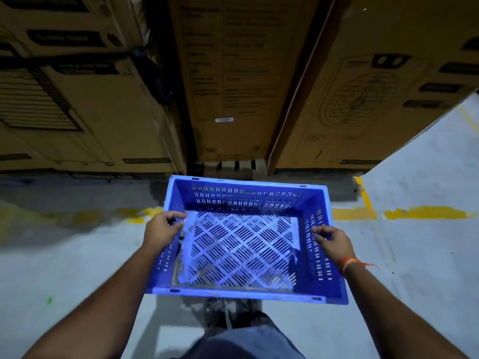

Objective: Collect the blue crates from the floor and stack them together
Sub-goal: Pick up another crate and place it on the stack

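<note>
One blue perforated plastic crate [241,244] is in front of me at the middle of the view, open side up and empty. My left hand [162,229] grips its left rim, fingers curled over the edge. My right hand [331,240] grips the right rim the same way; an orange thread is tied round that wrist. The crate appears to be held above the grey floor, over my feet. No other blue crate is in view.
Tall brown cardboard cartons [241,81] stand in a row just beyond the crate, with dark gaps between them. A worn yellow line [414,212] runs across the grey concrete floor [64,268]. My leg and shoe [233,317] show under the crate.
</note>
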`<state>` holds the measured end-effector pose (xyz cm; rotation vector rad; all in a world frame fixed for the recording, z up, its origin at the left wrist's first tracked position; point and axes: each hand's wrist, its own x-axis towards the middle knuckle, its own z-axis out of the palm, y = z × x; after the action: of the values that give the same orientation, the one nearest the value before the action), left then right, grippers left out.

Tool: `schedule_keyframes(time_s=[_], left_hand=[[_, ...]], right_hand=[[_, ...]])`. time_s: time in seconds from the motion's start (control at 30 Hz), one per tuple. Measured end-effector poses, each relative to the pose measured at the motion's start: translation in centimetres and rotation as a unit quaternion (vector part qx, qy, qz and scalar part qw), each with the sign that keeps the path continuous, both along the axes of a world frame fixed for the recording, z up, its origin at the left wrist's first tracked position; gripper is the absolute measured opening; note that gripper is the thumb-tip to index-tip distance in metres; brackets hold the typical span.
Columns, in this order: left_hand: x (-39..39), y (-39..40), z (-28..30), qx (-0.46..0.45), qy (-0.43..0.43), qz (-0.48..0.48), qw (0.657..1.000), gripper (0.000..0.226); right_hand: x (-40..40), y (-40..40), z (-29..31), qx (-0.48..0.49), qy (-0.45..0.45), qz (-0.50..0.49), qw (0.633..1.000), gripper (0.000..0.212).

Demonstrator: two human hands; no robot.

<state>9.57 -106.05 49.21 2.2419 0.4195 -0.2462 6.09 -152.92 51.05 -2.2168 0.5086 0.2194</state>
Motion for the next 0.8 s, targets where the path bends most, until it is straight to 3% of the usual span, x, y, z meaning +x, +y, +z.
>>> schedule_keyframes(time_s=[0.6, 0.8], left_hand=[[5.2, -1.2, -1.8, 0.036, 0.028, 0.000, 0.999, 0.020], [4.8, -2.2, -1.6, 0.077, 0.039, 0.007, 0.996, 0.018]], right_hand=[[9.0, -0.1, -2.4, -0.037, 0.039, 0.023, 0.998, 0.020], [10.5, -0.6, -2.8, -0.099, 0.034, 0.051, 0.993, 0.025]])
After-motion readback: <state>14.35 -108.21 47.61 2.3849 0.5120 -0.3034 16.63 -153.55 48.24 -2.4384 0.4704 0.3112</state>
